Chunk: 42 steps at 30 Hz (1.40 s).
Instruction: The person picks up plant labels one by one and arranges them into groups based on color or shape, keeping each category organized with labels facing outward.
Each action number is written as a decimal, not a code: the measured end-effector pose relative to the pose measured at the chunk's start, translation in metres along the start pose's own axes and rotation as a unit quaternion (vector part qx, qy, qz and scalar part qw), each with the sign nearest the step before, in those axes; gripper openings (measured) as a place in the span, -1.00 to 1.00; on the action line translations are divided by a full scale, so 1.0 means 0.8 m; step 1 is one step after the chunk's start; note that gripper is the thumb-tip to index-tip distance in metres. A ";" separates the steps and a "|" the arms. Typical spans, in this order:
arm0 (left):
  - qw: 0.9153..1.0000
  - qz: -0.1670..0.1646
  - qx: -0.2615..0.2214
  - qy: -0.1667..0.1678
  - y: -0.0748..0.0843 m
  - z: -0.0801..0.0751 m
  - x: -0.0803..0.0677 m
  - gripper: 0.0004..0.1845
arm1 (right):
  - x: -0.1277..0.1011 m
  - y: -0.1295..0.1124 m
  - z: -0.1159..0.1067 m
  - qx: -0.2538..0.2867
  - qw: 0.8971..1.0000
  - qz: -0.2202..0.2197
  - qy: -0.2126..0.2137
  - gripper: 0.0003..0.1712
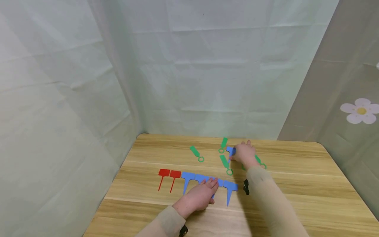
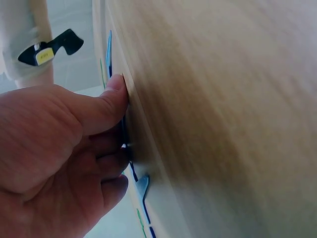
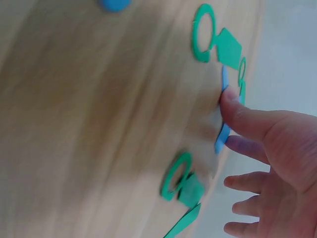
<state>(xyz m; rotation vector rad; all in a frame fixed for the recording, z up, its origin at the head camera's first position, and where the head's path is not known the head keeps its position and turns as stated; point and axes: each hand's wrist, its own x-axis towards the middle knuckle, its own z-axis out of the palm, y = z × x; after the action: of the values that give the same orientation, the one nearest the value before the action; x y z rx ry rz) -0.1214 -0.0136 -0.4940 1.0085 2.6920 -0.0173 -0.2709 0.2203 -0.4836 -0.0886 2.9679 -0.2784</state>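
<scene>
"Blue T-shaped plant label (image 1: 230, 150), the loose one: where?"

"Far part of the wood-grain tabletop (image 1: 296, 197), among green ring-ended tags (image 1: 194, 151). Right hand (image 1: 245, 154) pinches it, thumb and index finger; other fingers spread free. Lifted or touching the wood, can't tell."

"Left hand (image 1: 202, 196)?"

"Gripping nothing. Fingers stretched out, laid over the middle of a row of four blue T-shaped labels (image 1: 230, 185), nearer the person. Middle two partly covered."

"Anything else in that row?"

"Two red T-shaped labels (image 1: 164, 172), left end, thin stems, just beside the first blue one. Heads away from the person, stems toward."

"Greens, quick?"

"One off left, one behind the held label, one just in front, more by the right hand, partly hidden."

"Backdrop?"

"Pale cloth (image 1: 207, 82), creased. White flower (image 1: 361, 111) with a yellow centre, off right. Next!"
</scene>
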 end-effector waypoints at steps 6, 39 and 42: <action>1.000 0.000 -0.006 0.001 0.002 0.001 -0.001 -0.27 | 0.003 -0.014 -0.006 -0.028 0.999 0.020 -0.010 -0.29; 1.000 -0.006 0.002 0.001 0.001 0.002 0.001 -0.27 | 0.011 -0.006 0.001 0.048 0.998 0.032 -0.003 -0.11; 1.000 -0.007 0.003 0.001 0.001 0.001 0.000 -0.26 | 0.013 -0.007 0.000 0.054 0.998 0.035 -0.010 0.01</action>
<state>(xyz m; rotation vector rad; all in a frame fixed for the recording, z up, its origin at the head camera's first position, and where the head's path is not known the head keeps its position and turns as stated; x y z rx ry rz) -0.1208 -0.0129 -0.4947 0.9910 2.7029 -0.0260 -0.2806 0.2142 -0.4840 0.0267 2.9224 -0.4256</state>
